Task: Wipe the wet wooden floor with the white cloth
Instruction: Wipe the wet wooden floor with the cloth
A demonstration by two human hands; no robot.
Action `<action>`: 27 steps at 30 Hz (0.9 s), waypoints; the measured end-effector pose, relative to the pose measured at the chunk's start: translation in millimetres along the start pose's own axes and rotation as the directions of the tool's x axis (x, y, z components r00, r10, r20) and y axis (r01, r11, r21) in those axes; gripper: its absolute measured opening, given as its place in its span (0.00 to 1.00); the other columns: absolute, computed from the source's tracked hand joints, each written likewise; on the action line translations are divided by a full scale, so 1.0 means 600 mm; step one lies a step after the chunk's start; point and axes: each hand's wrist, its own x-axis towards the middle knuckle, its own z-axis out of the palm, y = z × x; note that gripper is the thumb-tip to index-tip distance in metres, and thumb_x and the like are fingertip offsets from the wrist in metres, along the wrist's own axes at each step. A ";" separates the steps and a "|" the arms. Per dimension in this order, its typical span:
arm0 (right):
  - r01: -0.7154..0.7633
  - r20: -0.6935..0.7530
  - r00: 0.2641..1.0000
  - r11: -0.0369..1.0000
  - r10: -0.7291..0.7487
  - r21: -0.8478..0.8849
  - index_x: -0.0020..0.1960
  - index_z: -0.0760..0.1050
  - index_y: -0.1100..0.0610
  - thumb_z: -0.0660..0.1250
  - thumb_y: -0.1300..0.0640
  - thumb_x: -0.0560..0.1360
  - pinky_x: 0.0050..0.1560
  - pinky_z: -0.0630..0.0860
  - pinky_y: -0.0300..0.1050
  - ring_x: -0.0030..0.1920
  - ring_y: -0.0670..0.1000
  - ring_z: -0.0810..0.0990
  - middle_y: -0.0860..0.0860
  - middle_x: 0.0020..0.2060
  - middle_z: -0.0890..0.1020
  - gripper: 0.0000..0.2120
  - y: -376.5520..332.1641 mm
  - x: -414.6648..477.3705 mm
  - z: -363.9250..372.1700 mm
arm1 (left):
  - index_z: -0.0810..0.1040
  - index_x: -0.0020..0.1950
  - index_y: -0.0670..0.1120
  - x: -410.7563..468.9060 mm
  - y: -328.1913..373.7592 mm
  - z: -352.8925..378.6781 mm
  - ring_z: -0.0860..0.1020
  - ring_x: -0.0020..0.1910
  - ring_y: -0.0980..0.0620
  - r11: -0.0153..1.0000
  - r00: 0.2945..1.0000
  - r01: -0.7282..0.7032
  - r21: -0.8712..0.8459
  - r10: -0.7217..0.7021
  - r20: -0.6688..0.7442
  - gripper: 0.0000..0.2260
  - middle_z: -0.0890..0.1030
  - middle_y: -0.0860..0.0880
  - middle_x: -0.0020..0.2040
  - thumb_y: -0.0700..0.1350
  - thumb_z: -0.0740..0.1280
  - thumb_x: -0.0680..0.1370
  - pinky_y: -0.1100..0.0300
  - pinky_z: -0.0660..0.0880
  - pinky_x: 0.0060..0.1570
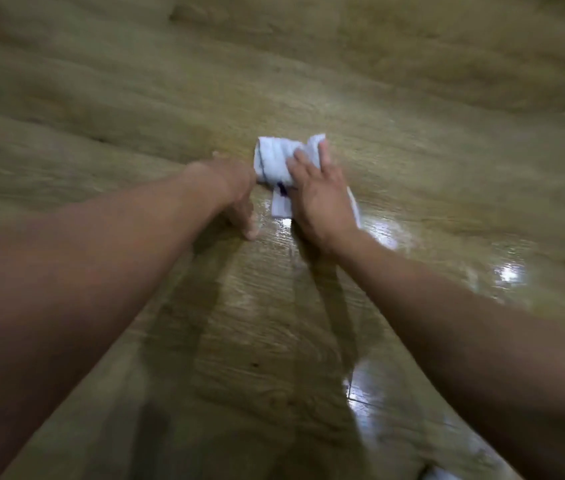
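Your R hand [315, 195] lies flat on the white cloth [276, 157], palm down, fingers straight & spread. It grips nothing, it just presses. Prob. deliberate: a flat palm loads the cloth evenly, so it soaks up water instead of skidding over it.

The cloth is bunched/folded on the wooden floor [447, 116], about mid-view. No floor edge or wall shows, so I can't place it vs. those. Part of it sticks out past your fingertips. A flap w/ a dark mark trails back on the L side of your palm.

Your L hand [236, 192] touches the cloth's L edge, fingers bent down toward the boards. It's too blurred to tell if it pinches that edge or only props on the floor. Either way it looks placed to steady the cloth or take your weight.

A wet patch [383, 233] shines just beside your R wrist. There's more glare [509, 271] further R, and some nearer you.

My read: you're mid-wipe w/ plenty left. The next stroke prob. needs to pull toward you & R, over that sheen. Watch the L hand, as wet boards may be slick under it.
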 end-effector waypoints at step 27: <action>0.160 -0.024 0.987 0.971 -0.158 0.179 0.77 0.58 0.54 0.61 0.62 0.79 0.75 0.54 0.62 0.78 0.59 0.47 0.51 0.77 0.59 0.28 0.131 -0.202 -0.007 | 0.51 0.78 0.43 0.035 0.093 -0.029 0.56 0.75 0.34 0.953 0.996 -0.071 0.294 0.052 0.071 0.58 0.48 0.43 0.79 0.60 0.79 0.58 0.39 0.61 0.68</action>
